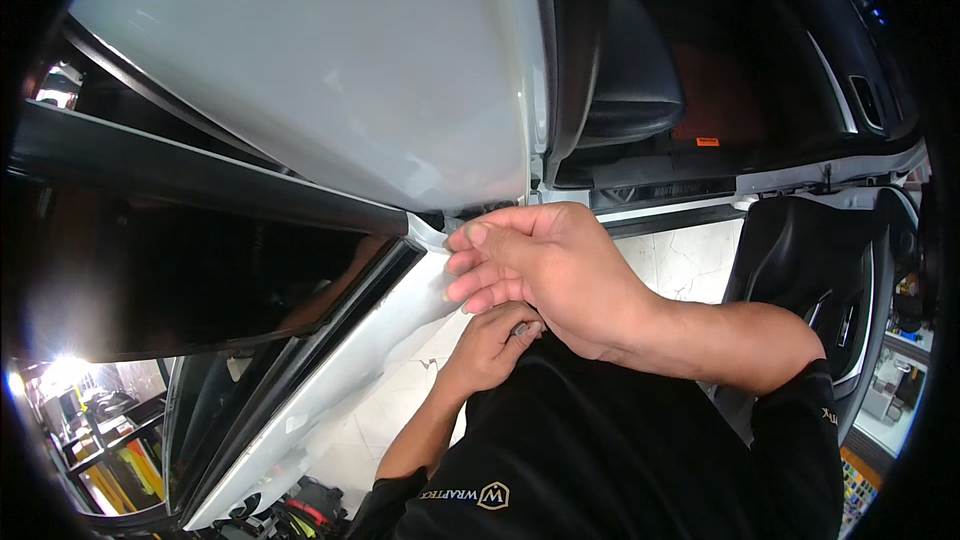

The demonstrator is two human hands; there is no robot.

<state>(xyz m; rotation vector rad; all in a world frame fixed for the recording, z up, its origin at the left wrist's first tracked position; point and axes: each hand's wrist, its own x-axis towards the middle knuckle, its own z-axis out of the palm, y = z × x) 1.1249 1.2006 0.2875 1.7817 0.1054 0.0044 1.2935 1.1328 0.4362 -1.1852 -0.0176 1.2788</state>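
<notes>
My right hand (545,258) reaches across from the right to the corner of an opened white car door (375,325). Its thumb and index finger are pinched at the door's edge, and the other fingers are loosely bent. Whether anything thin is between them, I cannot make out. Below it, my left hand (492,345) is closed in front of my black shirt, with a small greyish bit showing by the thumb. What that is, I cannot tell. Black trim (330,305) runs along the door beside its dark window (190,260).
A large white car panel (350,70) fills the upper left. At the upper right, the car's interior shows a black seat (630,80). Another open door with a black inner panel (800,270) stands at my right. Shelves (120,460) and tools (300,510) are at the lower left.
</notes>
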